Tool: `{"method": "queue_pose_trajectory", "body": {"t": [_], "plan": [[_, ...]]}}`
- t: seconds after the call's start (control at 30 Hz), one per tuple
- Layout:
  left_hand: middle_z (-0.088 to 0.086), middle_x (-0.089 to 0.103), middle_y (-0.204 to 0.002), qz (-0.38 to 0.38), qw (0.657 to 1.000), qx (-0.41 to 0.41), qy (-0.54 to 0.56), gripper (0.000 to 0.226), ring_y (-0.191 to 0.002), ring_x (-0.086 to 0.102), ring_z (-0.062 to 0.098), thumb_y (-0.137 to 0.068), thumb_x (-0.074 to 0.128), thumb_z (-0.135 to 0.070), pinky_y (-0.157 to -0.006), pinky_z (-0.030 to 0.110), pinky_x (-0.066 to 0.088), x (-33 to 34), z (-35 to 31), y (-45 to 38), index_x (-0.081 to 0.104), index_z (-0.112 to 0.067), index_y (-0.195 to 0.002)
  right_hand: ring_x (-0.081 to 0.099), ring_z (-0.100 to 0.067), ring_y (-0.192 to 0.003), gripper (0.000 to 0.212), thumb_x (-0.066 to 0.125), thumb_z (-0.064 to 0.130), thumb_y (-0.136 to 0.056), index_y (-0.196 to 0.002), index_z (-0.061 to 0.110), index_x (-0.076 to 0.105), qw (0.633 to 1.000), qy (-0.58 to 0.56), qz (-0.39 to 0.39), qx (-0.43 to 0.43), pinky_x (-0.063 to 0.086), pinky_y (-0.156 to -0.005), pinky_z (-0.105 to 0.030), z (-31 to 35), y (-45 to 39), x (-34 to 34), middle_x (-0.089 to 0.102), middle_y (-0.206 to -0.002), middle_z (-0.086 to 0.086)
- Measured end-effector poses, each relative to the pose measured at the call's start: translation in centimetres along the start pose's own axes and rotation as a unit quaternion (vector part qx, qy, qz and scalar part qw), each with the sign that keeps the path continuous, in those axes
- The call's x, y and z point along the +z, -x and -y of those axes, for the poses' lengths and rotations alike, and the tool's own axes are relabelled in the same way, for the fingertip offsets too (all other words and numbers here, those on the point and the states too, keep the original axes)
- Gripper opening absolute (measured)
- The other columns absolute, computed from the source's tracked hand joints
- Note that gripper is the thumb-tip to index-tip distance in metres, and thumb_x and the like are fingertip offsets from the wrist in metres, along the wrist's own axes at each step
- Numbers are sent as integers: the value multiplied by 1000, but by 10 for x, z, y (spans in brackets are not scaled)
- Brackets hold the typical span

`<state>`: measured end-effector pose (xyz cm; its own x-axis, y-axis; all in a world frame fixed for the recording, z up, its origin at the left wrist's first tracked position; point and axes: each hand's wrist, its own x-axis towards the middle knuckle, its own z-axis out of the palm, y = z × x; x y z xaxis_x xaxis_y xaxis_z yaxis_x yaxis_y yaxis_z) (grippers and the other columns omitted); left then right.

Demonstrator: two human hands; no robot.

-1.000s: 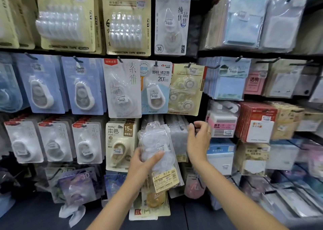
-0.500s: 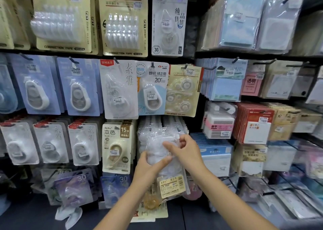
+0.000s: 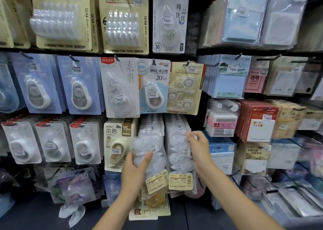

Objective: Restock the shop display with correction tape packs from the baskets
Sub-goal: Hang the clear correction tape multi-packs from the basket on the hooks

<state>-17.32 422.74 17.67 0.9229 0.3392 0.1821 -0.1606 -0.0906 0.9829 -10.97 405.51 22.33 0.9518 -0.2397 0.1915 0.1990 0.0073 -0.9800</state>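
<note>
Now left hand [image 3: 134, 168] gripping clear pack [image 3: 150, 152], right hand [image 3: 197, 145] pinching hanging pack [image 3: 180, 152]

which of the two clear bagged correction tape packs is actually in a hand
The left clear bagged pack, gripped by the left hand; the right one hangs in its row.

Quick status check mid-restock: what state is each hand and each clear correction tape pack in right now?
left hand: grips the clear pack, thumb across its front.
clear pack: held tilted in front of the display, not clearly hung.
right hand: pinches the top of the hanging packs.
hanging packs: on the display row, upright.
</note>
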Motion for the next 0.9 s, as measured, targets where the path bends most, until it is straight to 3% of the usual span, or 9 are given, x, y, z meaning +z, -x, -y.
{"method": "queue_pose_trajectory", "body": {"t": [0.13,0.33,0.4,0.5,0.53,0.67,0.8,0.9], "plan": [[-1,57,-133,-26,999,23,-40,74,-125,52,21,-66,64,-65,-105,48,42,-10,4,-3,52,-22,-125,41,-14,-69,19,53,21,-95,-82,9,47,997,64,-7,-37,34,-63,-27,1,-14,5,45,-75,0],[-5,49,-140,-27,998,25,-48,82,-132,44,18,-68,65,-64,-108,38,36,-10,8,-8,46,-20,-135,34,-11,-59,22,45,15,-94,-73,17,38,991,100,-50,-68,28,-53,-27,-8,-21,13,40,-68,2],[-14,47,-130,-26,998,27,-47,74,-125,44,9,-68,65,-64,-101,29,34,-8,7,-8,47,-27,-130,33,-11,-57,22,44,13,-93,-72,18,37,990,112,-43,-78,27,-52,-27,-10,-22,13,39,-66,3],[-35,46,-108,-18,999,30,-36,45,-98,46,-17,-65,65,-64,-88,17,35,-8,4,-8,47,-46,-102,34,-12,-58,23,44,14,-94,-73,18,36,982,154,-12,-112,28,-55,-31,-13,-23,11,39,-65,2],[-37,45,-104,-17,999,29,-32,40,-95,45,-18,-65,65,-64,-87,18,34,-8,3,-9,47,-48,-98,36,-13,-59,22,44,15,-95,-74,17,38,979,165,-10,-120,29,-56,-33,-14,-24,10,40,-65,1],[-26,48,-110,-15,999,33,-25,50,-114,45,4,-65,66,-64,-90,24,34,-7,5,-12,44,-45,-106,44,-16,-65,15,46,19,-96,-82,12,44,977,182,-20,-106,33,-60,-33,-20,-32,9,47,-70,0],[-34,44,-108,-8,999,40,-32,42,-114,43,2,-66,66,-63,-91,23,34,-6,6,-14,46,-48,-100,46,-13,-64,16,49,22,-94,-87,8,49,979,192,-38,-62,36,-56,-28,-21,-47,17,51,-75,0],[-27,45,-118,-4,999,38,-30,63,-116,43,2,-65,65,-63,-93,20,36,-5,5,-13,50,-37,-120,48,-16,-67,19,51,25,-95,-84,10,48,979,196,-48,-40,36,-53,-28,-16,-56,21,51,-75,1]]}}
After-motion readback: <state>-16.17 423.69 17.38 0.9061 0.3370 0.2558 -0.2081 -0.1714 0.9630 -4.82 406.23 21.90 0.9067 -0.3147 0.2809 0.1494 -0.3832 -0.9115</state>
